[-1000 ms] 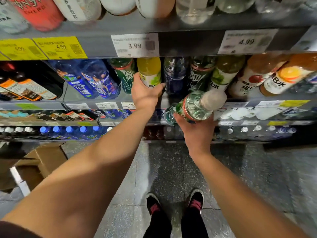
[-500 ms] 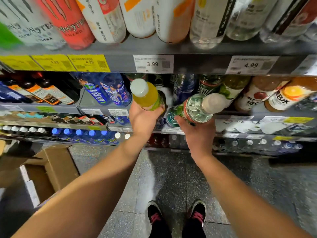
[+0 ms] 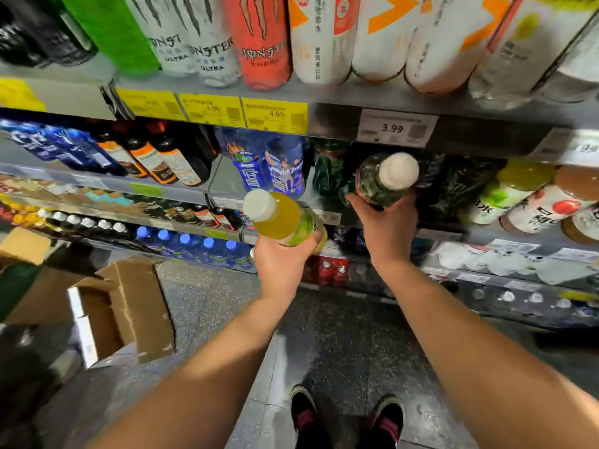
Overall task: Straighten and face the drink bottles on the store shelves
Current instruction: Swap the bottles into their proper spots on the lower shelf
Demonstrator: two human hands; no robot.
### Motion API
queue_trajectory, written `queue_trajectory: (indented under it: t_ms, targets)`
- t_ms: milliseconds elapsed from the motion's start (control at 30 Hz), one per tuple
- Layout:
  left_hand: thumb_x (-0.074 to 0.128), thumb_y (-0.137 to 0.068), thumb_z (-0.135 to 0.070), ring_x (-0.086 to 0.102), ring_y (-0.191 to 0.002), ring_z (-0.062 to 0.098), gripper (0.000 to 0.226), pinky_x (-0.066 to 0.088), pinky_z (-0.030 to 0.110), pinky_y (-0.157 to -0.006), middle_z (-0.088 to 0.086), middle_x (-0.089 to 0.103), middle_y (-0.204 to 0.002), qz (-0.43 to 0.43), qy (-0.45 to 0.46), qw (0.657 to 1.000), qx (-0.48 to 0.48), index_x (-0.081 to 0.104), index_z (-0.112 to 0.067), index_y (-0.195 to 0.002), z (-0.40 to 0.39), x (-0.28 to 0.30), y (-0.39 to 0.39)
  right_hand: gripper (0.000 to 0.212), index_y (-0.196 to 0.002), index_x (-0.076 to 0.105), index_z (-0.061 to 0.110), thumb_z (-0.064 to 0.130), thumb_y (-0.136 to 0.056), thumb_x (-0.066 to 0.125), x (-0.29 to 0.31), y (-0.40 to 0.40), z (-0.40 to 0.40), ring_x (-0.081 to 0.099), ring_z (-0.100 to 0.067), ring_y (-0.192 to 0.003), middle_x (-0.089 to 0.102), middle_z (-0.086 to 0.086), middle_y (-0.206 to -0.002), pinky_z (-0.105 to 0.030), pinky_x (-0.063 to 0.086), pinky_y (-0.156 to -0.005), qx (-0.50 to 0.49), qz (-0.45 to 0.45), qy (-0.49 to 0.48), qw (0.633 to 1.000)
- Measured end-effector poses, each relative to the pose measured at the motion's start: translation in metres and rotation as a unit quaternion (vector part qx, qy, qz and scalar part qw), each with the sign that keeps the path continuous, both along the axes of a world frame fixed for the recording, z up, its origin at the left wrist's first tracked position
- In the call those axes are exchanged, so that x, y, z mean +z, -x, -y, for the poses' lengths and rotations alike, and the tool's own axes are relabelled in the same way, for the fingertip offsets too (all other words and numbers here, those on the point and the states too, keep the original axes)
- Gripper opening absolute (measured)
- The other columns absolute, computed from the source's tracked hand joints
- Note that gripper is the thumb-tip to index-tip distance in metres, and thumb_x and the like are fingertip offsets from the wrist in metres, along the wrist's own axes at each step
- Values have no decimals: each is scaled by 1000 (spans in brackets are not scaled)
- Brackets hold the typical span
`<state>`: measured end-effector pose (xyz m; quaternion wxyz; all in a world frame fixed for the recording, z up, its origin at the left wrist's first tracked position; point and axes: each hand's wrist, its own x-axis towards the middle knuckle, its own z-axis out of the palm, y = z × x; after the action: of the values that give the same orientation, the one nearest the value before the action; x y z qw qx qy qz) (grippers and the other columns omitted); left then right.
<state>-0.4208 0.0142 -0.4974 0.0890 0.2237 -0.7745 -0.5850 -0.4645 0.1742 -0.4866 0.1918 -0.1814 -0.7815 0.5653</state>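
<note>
My left hand (image 3: 282,264) grips a yellow drink bottle (image 3: 279,218) with a white cap, held out in front of the shelf with its cap tilted toward me. In my right hand (image 3: 385,225) is a clear bottle with a green label and white cap (image 3: 384,179), raised to the mouth of the second shelf (image 3: 324,202). Behind it stand dark green-labelled bottles (image 3: 327,170). Blue bottles (image 3: 269,163) sit left of that gap.
Energy-drink cans (image 3: 262,37) and white bottles line the top shelf above yellow and white price tags (image 3: 393,128). Juice bottles (image 3: 531,202) fill the right of the second shelf. An open cardboard box (image 3: 120,306) lies on the floor at left. My shoes (image 3: 346,416) are below.
My left hand has pulled the yellow bottle off the shelf and down toward me. My right hand has lifted the green-labelled bottle up to the shelf opening. The view has shifted right.
</note>
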Motion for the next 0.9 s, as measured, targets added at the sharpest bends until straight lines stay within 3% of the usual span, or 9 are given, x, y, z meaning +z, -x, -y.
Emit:
queue_trajectory:
  t_ms: [100, 200, 267, 367, 467, 633, 767, 800, 900]
  targets:
    - [95, -64, -24, 72, -85, 18, 45, 57, 30, -81, 5, 77, -88, -9, -3, 1000, -12, 71, -4, -96, 10, 1, -2, 65, -125, 59, 6, 36, -74, 87, -5, 12, 7, 64, -12, -110, 71, -4, -116, -19, 50, -92, 2, 14, -40, 999]
    - [97, -60, -31, 71, -82, 11, 49, 53, 26, -75, -2, 76, -86, 3, 13, 999, -34, 71, -10, -95, 17, 0, -3, 64, -126, 59, 2, 27, -74, 87, -7, 22, 11, 63, -21, -112, 70, -12, -119, -10, 40, -87, 3, 2, -77, 997]
    - [96, -56, -38, 71, -83, 11, 52, 56, 31, -77, -5, 76, -87, 16, 13, 998, -55, 70, -15, -95, 19, -1, -4, 60, -121, 59, -3, 25, -75, 87, -8, 27, 12, 65, -28, -107, 71, -16, -113, -12, 40, -80, 5, 4, -103, 995]
    - [91, -51, -47, 72, -85, 18, 57, 58, 43, -82, -4, 76, -88, 29, 0, 997, -78, 69, -16, -94, 20, -3, -5, 62, -121, 59, -5, 33, -78, 85, -2, 39, 10, 67, -32, -104, 70, -20, -113, -23, 45, -80, 13, 27, -138, 990]
    - [90, -50, -47, 71, -85, 18, 58, 58, 44, -81, -4, 75, -87, 30, 2, 996, -82, 67, -18, -94, 15, -4, -6, 63, -118, 61, -5, 41, -79, 82, 3, 50, 5, 67, -34, -106, 70, -22, -113, -35, 51, -83, 13, 79, -154, 985]
    - [93, -54, -36, 72, -89, 17, 58, 57, 42, -84, -3, 76, -92, 31, -22, 994, -99, 67, -15, -101, 1, -5, -4, 57, -118, 65, -1, 41, -82, 79, 5, 50, -2, 66, -31, -108, 70, -17, -116, -29, 47, -81, 43, 147, -148, 977]
    - [92, -53, -38, 66, -75, -7, 43, 51, 17, -71, -23, 72, -80, 13, -6, 992, -121, 66, -36, -87, -15, -1, -4, 46, -115, 64, -1, 35, -88, 75, -2, 19, -14, 69, -26, -103, 74, -14, -105, -30, 52, -86, 35, 131, -115, 984]
    - [93, -54, -35, 65, -75, -8, 42, 49, 14, -69, -26, 71, -81, 6, -4, 992, -130, 66, -40, -85, -20, 0, -3, 40, -114, 64, 1, 31, -89, 74, -3, 8, -19, 70, -24, -100, 74, -12, -103, -24, 51, -82, 11, 121, -93, 988]
    - [92, -53, -40, 70, -82, 2, 45, 54, 25, -75, -18, 74, -85, 10, -18, 989, -147, 67, -35, -91, -41, 2, -2, 25, -109, 63, 7, 22, -91, 72, -5, -18, -42, 69, -22, -91, 72, -9, -99, -15, 47, -73, -74, 59, -33, 995]
